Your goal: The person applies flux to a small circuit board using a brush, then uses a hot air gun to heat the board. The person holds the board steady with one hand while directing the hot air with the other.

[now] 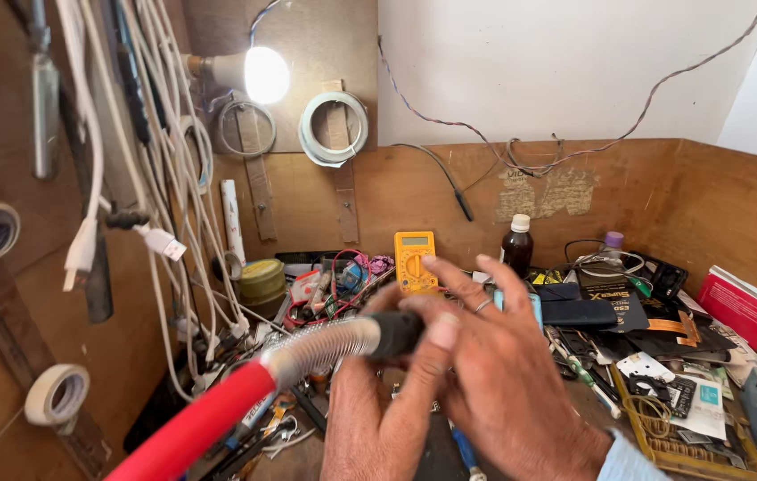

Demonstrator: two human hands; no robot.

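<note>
A tool with a thick red handle (204, 419), a coiled metal spring section (320, 346) and a black tip (396, 333) runs from the lower left to the middle of the view. My left hand (374, 419) is under it and grips it near the black tip. My right hand (503, 374) wraps over the black tip from the right, with the thumb pressed on it and a ring on one finger. Something light blue (534, 307) shows behind my right hand's fingers; what it is stays hidden.
A cluttered wooden bench holds a yellow multimeter (415, 260), a dark brown bottle (517, 247), a round tin (261, 281), tangled wires, circuit boards (677, 419) and a red box (739, 305). White cables (160, 178) and tape rolls (56, 395) hang at left. A lit bulb (265, 75) glows above.
</note>
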